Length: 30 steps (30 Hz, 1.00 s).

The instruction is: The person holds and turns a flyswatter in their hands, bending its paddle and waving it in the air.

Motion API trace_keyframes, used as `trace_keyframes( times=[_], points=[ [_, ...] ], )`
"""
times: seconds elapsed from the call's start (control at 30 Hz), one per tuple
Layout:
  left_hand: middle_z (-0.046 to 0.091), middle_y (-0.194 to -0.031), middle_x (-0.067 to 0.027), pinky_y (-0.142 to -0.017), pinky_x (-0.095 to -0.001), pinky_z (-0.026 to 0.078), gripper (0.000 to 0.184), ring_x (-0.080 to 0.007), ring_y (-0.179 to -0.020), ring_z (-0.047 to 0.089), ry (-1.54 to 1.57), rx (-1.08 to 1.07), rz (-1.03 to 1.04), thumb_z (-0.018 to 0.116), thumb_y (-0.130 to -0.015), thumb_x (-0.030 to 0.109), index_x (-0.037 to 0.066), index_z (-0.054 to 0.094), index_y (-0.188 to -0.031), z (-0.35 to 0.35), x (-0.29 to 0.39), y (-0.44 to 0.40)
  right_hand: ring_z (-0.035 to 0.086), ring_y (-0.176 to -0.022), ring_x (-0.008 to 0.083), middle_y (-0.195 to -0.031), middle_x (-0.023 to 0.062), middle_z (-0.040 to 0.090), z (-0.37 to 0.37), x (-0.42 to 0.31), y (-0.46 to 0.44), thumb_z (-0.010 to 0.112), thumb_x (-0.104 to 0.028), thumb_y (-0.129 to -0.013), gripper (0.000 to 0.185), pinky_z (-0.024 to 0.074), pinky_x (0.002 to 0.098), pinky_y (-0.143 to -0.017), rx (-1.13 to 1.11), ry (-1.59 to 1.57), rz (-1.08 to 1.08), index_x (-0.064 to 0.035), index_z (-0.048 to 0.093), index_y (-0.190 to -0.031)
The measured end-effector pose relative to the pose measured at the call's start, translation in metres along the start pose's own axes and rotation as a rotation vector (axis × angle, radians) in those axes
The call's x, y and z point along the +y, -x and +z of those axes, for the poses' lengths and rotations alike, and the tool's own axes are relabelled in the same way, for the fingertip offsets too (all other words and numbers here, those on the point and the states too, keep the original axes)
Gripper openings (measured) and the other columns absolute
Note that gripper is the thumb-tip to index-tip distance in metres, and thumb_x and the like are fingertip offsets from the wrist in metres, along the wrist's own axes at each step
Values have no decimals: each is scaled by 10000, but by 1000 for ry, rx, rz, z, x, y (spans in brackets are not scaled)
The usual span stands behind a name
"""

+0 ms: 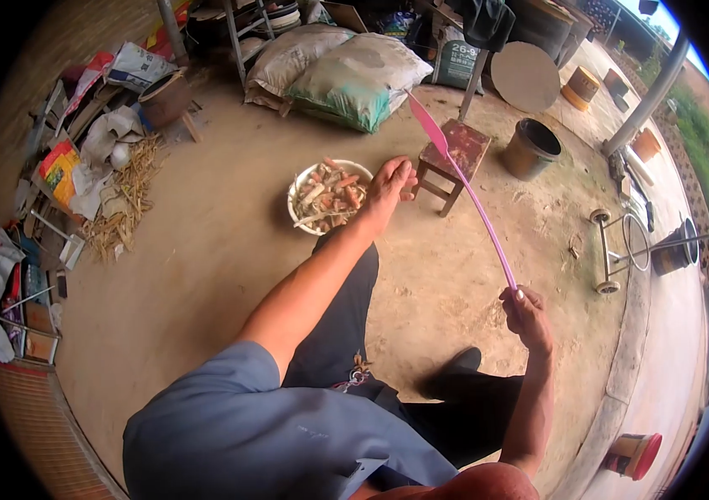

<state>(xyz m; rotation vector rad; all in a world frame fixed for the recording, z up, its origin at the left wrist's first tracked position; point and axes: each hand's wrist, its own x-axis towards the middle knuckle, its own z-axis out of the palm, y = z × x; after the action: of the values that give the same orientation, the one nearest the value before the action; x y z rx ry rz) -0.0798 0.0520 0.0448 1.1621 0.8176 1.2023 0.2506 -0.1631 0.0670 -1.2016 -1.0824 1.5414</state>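
Observation:
A long pink fly swatter (479, 202) slants up and away, its handle in my right hand (528, 319), whose fingers are wrapped round the end. The swatter's flat head stands over the floor between the sacks and the small stool. My left hand (389, 193) is held out beside the white bowl (291, 198); its fingers are partly curled and nothing shows in them. Orange and pale chopped pieces (334, 193) fill the bowl, which rests on the floor.
Full sacks (354, 79) lie at the back. A worn red stool (459, 150) stands right of the bowl, near a black bucket (529, 150). A wheeled metal frame (621, 250) is at the right. Dry husks (131, 196) and clutter lie along the left.

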Motion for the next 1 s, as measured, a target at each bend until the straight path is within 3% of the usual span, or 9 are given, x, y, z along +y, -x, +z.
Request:
trace_keyframes(
  times=[0.1, 0.2, 0.33, 0.47, 0.53, 0.67, 1.0],
  points=[
    [603, -1173, -94, -866, -373, 484, 661, -190, -1065, 601, 262, 138, -12, 547, -952, 597, 61, 488, -1334, -7, 8, -2, 353, -467, 34, -647, -18, 476, -5, 5, 0, 615, -326, -980, 323, 246, 206, -408, -26, 57, 19, -4, 646, -985],
    [630, -1153, -69, -849, -364, 482, 628, -182, -1022, 616, 313, 70, 20, 552, -950, 593, 81, 518, -1313, -19, 3, -7, 371, -481, 34, -657, -21, 496, -4, 5, 2, 644, -285, -964, 277, 260, 208, -414, 8, 124, 65, -9, 655, -973],
    [644, -1195, -74, -905, -392, 517, 432, -206, -1081, 631, 441, 114, 33, 581, -995, 384, 75, 545, -1294, -22, -4, -6, 422, -504, 41, -674, -27, 530, -5, 8, 1, 695, -254, -927, 228, 314, 211, -441, 74, 284, 27, -29, 659, -926],
    [632, -1233, -88, -913, -405, 541, 371, -227, -1117, 630, 525, 82, 62, 576, -1002, 263, 53, 531, -1305, -27, -8, -7, 450, -522, 46, -674, -31, 535, -10, 11, 1, 717, -251, -908, 227, 348, 219, -462, 101, 323, -10, -40, 639, -884],
    [638, -1193, -104, -834, -409, 598, 383, -237, -1062, 657, 535, 92, 108, 574, -994, 229, 37, 511, -1319, -27, -10, -9, 464, -534, 52, -674, -28, 536, -9, 8, 2, 724, -261, -902, 251, 363, 226, -475, 107, 350, 2, -45, 612, -841],
    [634, -1192, -104, -827, -420, 606, 357, -242, -1046, 661, 570, 84, 136, 582, -985, 193, 45, 512, -1303, -28, -10, -10, 472, -539, 58, -675, -25, 535, -8, 4, 5, 729, -275, -898, 271, 368, 230, -478, 72, 362, 62, -47, 602, -827],
    [630, -1105, -73, -656, -362, 625, 263, -180, -906, 669, 478, 309, 174, 614, -962, 148, 68, 516, -1192, -30, -12, -11, 469, -532, 66, -651, -25, 517, 3, 2, 6, 725, -328, -905, 316, 361, 241, -480, -10, 370, 127, -60, 581, -815]
  ],
)
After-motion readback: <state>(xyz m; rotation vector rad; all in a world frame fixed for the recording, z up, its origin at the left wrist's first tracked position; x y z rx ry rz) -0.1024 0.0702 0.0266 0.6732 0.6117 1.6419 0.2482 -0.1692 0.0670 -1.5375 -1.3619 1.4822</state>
